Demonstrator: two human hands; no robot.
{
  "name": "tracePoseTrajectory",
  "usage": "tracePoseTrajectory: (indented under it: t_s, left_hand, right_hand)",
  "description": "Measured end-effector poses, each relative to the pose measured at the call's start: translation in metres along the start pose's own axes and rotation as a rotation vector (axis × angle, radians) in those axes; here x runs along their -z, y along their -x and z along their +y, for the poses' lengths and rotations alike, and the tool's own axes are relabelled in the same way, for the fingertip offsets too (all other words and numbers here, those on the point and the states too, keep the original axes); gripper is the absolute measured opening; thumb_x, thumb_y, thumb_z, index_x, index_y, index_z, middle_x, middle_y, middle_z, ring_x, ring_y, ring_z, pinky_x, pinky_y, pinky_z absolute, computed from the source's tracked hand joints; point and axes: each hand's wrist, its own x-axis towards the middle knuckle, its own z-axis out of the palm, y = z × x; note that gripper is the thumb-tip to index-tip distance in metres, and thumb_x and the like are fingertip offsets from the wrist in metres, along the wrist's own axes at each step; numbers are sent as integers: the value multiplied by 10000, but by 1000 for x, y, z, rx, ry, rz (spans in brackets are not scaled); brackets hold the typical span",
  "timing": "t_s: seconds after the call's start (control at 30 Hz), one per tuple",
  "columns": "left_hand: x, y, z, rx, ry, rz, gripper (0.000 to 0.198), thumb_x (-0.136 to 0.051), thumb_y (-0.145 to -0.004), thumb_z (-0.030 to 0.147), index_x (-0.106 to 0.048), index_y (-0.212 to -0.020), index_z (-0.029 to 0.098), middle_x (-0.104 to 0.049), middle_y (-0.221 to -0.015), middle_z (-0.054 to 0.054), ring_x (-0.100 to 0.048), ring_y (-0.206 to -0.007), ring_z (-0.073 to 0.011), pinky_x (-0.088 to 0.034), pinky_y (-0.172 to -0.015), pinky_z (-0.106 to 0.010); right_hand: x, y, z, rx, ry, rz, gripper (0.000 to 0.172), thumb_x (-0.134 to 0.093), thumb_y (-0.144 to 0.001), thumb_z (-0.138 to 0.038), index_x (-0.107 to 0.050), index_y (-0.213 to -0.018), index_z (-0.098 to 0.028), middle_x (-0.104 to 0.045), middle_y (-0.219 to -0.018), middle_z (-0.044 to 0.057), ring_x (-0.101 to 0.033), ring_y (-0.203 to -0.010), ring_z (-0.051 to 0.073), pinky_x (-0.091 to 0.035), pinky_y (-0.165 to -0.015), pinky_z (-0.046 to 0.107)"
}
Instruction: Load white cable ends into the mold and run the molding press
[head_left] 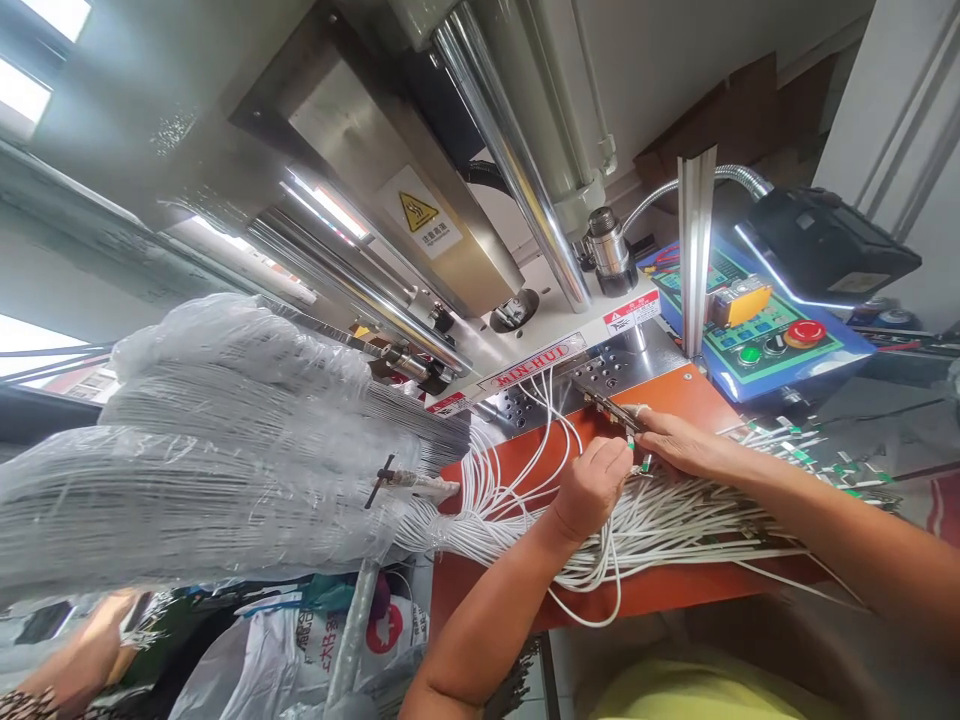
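On the orange table [701, 398] below the press [480, 240], left hand [592, 490] is curled tight on white wires [660, 520], right hand [682, 445] stretched flat, fingertips at the jig [600, 400], keeping loose ends lined up there.

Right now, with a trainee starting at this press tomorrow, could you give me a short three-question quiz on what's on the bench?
1. True or false: the left hand and right hand are both at the white wires over the orange surface.
2. What colour is the raised mushroom button on the control panel? A green, B red, C yellow.
3. Fill in: the plastic-wrapped wire bundles lie to the person's ____.
Key: 1 true; 2 B; 3 left.
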Motion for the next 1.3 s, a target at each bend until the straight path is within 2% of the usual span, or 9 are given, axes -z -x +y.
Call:
tracePoseTrajectory:
  t_s: [0.2,0.37,0.57,0.7,0.87,0.97,1.03,1.13,1.3]
  left_hand:
    - [-2,-2,0,28,-32,-18,221,-437,-918,141,-628,-1030,137,-694,-986,-105,-634,-891,-188,-581,-773,-320]
    - [-7,-1,-4,135,129,-23,208,-451,-908,152,-638,-999,161,-689,-971,-91,-630,-897,-178,-563,-806,-335]
    - [-5,-8,-4,528,490,1,87,-611,-841,174,-692,-871,170,-696,-836,-43,-646,-776,-145,-533,-752,-259]
    - [3,-15,-5,662,692,-58,123,-624,-798,134,-729,-841,183,-681,-871,-35,-637,-835,-152,-505,-798,-263]
    - [11,-17,-10,876,1088,-77,288,-698,-736,212,-688,-1016,145,-689,-949,-69,-646,-894,-179,-494,-866,-310]
    - [15,-17,-9,1012,1236,7,314,-657,-785,320,-653,-1017,109,-698,-867,-75,-640,-824,-164,-482,-837,-295]
    - [15,-17,-9,1098,1211,92,333,-586,-836,366,-603,-1040,104,-675,-743,-46,-594,-663,-125,-468,-699,-257]
    - [14,-17,-9,1139,1110,136,306,-521,-880,367,-497,-1080,136,-575,-589,36,-427,-470,-73,-329,-502,-200]
    - [19,-16,-12,1069,878,87,212,-498,-900,321,-439,-1054,188,-532,-555,74,-379,-430,-61,-296,-496,-190]
  right_hand:
    - [-2,-2,5,8,29,2,53,-346,-867,-270,-365,-837,-231,-412,-443,-77,-433,-413,129,-332,-419,243]
    - [-1,-4,2,43,79,34,28,-364,-855,-251,-355,-866,-227,-426,-518,-72,-455,-454,126,-352,-461,249]
    - [2,-10,11,52,106,-38,230,-498,-829,-354,-403,-981,-209,-546,-712,-31,-507,-537,130,-382,-500,262]
    - [-1,-13,14,136,192,97,407,-602,-777,-531,-438,-957,-206,-605,-850,26,-561,-769,188,-418,-640,284]
    - [-6,-9,10,164,250,128,317,-520,-848,-504,-432,-941,-214,-648,-888,57,-579,-748,192,-401,-645,294]
    - [-8,-8,10,197,286,140,305,-491,-867,-508,-408,-926,-220,-654,-941,81,-605,-807,213,-412,-684,301]
    - [-10,-8,11,179,319,163,288,-486,-871,-494,-396,-919,-225,-651,-929,84,-609,-811,220,-414,-687,303]
    - [-11,-8,11,175,346,183,279,-462,-887,-499,-374,-891,-234,-640,-854,61,-600,-759,210,-411,-666,297]
    - [-10,-8,10,164,368,189,320,-459,-884,-535,-345,-827,-241,-613,-763,34,-559,-674,194,-394,-623,294]
